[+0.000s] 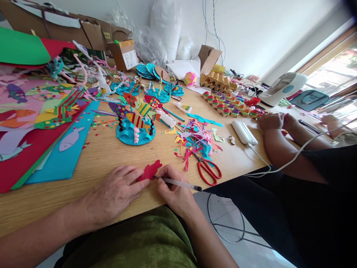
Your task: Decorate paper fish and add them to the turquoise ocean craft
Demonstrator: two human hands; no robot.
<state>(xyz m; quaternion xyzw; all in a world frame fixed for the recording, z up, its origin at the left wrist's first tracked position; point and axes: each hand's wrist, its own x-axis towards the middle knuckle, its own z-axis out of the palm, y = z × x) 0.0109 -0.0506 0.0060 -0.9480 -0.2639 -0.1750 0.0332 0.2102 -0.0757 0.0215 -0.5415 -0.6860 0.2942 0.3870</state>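
A small red fish cutout lies on the wooden table near its front edge. My left hand rests flat beside it, fingers stretched out, with the fingertips pressing on the cutout's left end. In my right hand is a pen with a clear barrel and black end cap, its tip touching the cutout's lower edge. Red-handled scissors lie to the right of that hand, beside a heap of coloured paper scraps. Beyond the hands stands a blue base bearing several colourful paper fish.
Coloured sheets with fish cutouts cover the left. Egg-tray crafts, a white power bank with a cable and a fan are at the right, near another person's hands. Cardboard boxes line the wall.
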